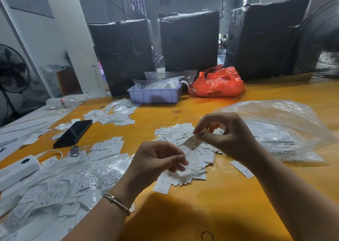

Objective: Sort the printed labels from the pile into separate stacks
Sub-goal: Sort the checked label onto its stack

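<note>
a single printed label (193,142) marked "s" is pinched between the thumb and forefinger of the right hand (222,136), held just above the pile of labels (185,149) in the middle of the desk (229,194). the left hand (156,164), a bracelet (116,203) on its wrist, hovers beside it over the near end of that pile, fingers curled with the thumb and fingertips closed on a thin clear film or sleeve, though what exactly it holds is hard to tell. a lone label (241,168) lies just right of the pile. toward the left edge, a wide spread of bagged labels (60,189) marked "xs" and other sizes covers the near-left corner, with a black phone (73,133) and a white power bank (18,171) beside it. a clear plastic bag (278,130) lies toward the right edge. at the far edge sit a lilac tray (156,94), a red plastic bag (218,83) and three dark wrapped bales (189,40).
</note>
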Motion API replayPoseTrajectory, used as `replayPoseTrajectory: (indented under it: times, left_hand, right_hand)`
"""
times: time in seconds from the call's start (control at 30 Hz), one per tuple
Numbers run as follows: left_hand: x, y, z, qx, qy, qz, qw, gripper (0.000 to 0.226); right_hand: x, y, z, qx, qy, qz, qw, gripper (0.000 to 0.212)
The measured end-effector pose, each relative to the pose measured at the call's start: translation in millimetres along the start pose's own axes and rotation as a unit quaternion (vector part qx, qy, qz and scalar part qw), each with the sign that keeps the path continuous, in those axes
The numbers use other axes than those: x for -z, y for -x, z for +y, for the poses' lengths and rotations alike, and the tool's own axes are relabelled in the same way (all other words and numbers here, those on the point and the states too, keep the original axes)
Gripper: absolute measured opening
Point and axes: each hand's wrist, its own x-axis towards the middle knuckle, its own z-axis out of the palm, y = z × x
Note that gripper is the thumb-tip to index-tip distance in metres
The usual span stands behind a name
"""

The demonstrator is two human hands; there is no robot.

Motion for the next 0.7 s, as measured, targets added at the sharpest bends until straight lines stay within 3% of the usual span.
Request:
replayPoseTrajectory:
  times: [0.23, 0.4, 0.6, 0.7]
  left_hand:
    - [-0.5, -1.3, -2.8, 0.012, -0.012, -0.014, 1.0, 0.026]
    - [-2.7, -1.0, -3.7, 0.017, -0.023, -0.019, 0.999, 0.022]
    - [-0.5, -3.1, -7.3, 0.025, -0.012, 0.016, 0.999, 0.008]
    - [-1.7, -3.0, -6.9, 0.027, -0.003, 0.022, 0.999, 0.005]
  right_hand:
    - [-4.5, 1.0, 1.5, -0.01, 0.027, -0.061, 0.998, 0.031]
    - [-13.0, 3.6, 2.2, -0.01, 0.037, -0.099, 0.994, 0.022]
    - [-10.5, 1.1, 7.6, -0.012, 0.037, -0.02, 0.999, 0.012]
    - [-14.4, 2.5, 7.4, -0.013, 0.038, -0.021, 0.999, 0.015]
